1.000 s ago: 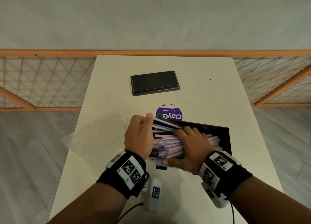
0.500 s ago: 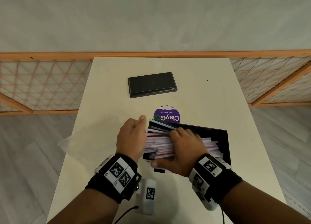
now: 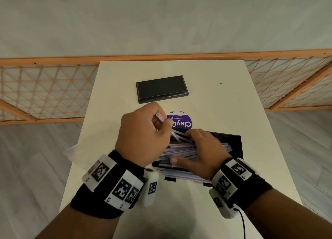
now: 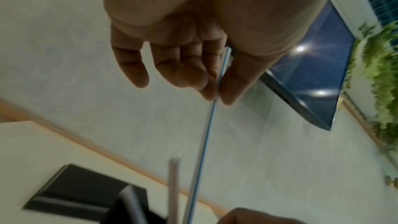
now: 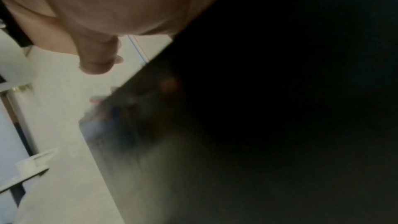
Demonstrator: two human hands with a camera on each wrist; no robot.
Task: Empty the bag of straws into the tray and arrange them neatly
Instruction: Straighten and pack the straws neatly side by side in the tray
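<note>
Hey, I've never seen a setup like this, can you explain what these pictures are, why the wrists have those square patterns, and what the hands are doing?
No machine here: a person works with two bare hands, wearing black wristbands with printed square markers and small cameras. One picture comes from a camera on the head, looking down; the other two come from the wrists, looking along each hand.

On the white table sits a black tray piled with pastel straws. Behind it lie a purple round sticker and a black flat box; a clear plastic bag lies at the left edge.

The left hand pinches a single straw between thumb and fingers, lifted at a slant. The right hand rests spread on the pile. Its wrist picture is mostly dark, being so close to the tray.
</note>
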